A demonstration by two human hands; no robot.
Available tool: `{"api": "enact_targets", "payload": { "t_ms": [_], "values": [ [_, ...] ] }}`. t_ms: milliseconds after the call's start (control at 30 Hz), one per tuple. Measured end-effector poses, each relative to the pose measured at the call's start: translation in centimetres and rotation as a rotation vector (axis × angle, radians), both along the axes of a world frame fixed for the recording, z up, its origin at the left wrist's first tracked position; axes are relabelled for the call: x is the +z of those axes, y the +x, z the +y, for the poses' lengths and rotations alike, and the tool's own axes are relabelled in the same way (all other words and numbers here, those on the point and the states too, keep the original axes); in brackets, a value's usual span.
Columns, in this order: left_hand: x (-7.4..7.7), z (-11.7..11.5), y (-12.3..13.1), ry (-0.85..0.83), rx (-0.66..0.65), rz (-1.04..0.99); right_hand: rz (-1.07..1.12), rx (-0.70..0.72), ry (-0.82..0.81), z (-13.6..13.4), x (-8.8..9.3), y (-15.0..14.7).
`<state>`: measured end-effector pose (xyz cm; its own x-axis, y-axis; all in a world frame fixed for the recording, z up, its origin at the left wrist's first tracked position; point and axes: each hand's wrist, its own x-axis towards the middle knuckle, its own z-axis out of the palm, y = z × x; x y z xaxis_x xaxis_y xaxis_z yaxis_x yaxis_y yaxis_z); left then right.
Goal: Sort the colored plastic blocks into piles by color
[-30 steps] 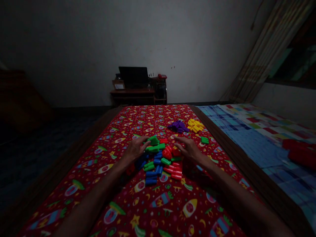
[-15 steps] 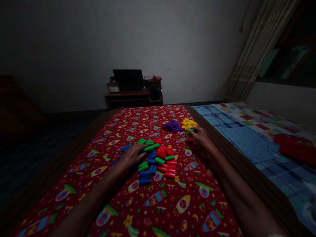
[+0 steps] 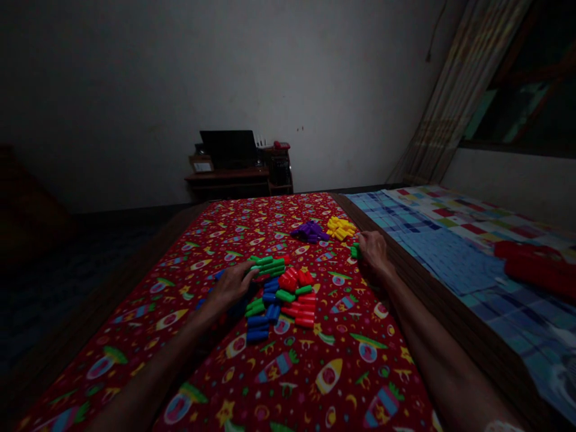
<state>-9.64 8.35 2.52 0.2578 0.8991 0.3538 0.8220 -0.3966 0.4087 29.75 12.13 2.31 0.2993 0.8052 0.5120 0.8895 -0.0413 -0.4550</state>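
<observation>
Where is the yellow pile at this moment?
In the head view, the yellow pile lies on the right side of the red cloth, just right of the purple pile and beyond the green pieces at the right hand.

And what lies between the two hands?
In the head view, going from the left hand to the right hand: green blocks, red blocks, a stretch of patterned cloth, then a small green group.

Right hand (image 3: 373,247); green blocks (image 3: 355,251) alongside
</observation>
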Motion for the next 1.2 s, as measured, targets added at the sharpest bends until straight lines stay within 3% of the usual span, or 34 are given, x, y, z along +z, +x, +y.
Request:
{"api": "enact_targets", "payload": {
  "t_ms": [67,200,300,400,533,633,700,833,933,1000,1100,1200],
  "values": [
    [0.6,-0.5,0.6,-0.001,-0.011,-0.013,0.038,0.19,0.006,-0.5,1.4,-2.7],
    [1.8,-2.0,2.2,-0.023,-0.077,-0.069,0.14,0.792,-0.038,-2.9,2.3,-9.9],
    [2.2,-2.9,3.1,-0.029,-0.12,-0.128,0.144,1.011,-0.12,-4.5,1.8,-13.2],
    [2.1,-2.9,2.9,-0.059,-0.118,-0.161,0.166,0.993,-0.193,-4.1,1.8,-12.6],
    [1.9,-2.0,1.5,-0.134,-0.066,-0.202,0.34,0.867,-0.295,-1.7,2.7,-7.8],
    [1.8,-1.5,1.3,-0.195,-0.038,-0.276,0.412,0.877,-0.351,-1.0,3.1,-5.9],
    [1.7,-1.7,1.8,-0.304,-0.045,-0.386,0.396,0.922,-0.384,-1.6,3.1,-6.7],
    [1.9,-2.8,3.4,-0.538,-0.166,-0.584,0.255,1.091,-0.385,-4.7,3.4,-11.4],
    [2.4,-3.8,4.2,-0.473,-0.236,-0.522,0.127,1.14,-0.33,-6.4,3.9,-13.9],
    [2.6,-4.0,4.1,-0.372,-0.222,-0.453,0.08,1.127,-0.309,-6.3,4.1,-13.9],
    [2.5,-3.3,3.1,-0.27,-0.145,-0.379,0.073,0.981,-0.285,-4.4,4.1,-11.3],
    [1.7,-2.0,1.7,-0.212,-0.062,-0.333,0.01,0.693,-0.249,-2.1,3.7,-7.1]
  ]
}}
